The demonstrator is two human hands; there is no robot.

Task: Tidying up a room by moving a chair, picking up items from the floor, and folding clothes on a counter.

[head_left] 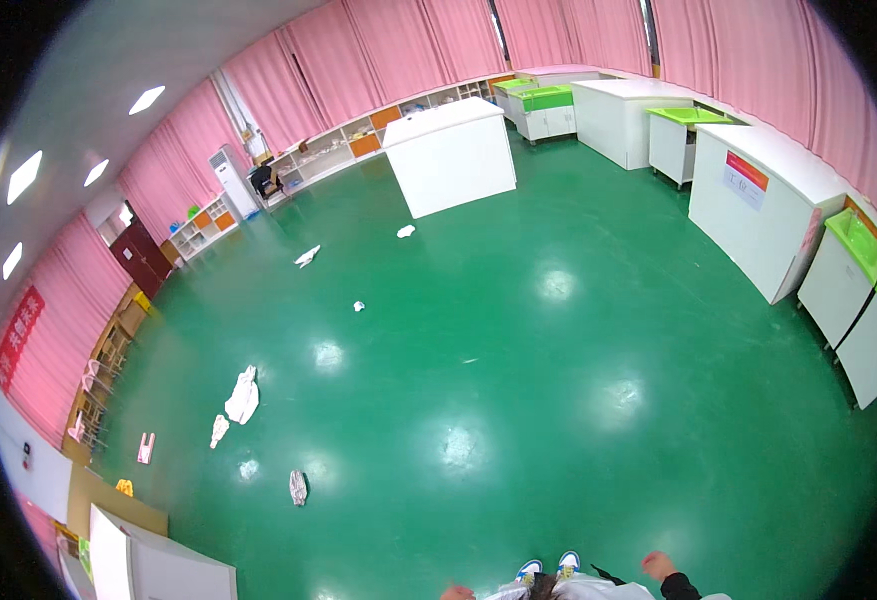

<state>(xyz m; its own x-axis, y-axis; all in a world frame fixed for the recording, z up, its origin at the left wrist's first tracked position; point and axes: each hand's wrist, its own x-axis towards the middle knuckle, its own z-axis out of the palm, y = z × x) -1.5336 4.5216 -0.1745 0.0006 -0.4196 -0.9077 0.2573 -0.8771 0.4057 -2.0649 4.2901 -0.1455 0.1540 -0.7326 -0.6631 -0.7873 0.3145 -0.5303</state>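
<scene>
My right hand [658,566] hangs low beside my body, below a dark sleeve, with no object visible in it. At the lower edge my left hand [456,593] is partly cut off. Both are too small and blurred for the fingers to be made out. Neither touches anything I can see. My shoes [548,567] stand on the green floor [558,440]. Crumpled cloth pieces lie ahead to the left: a grey garment [298,488], a large white garment [243,396], a small pale one [219,430], a pink piece [146,448] and a yellow piece [124,488].
Farther off lie white cloths [307,256], [405,231] and a small white piece [359,306]. A white counter [448,165] stands ahead. White cabinets [758,215] and green-topped sink units [853,245] line the right. A grey-white cabinet [173,565] stands near left; pink curtains [398,50] surround the room.
</scene>
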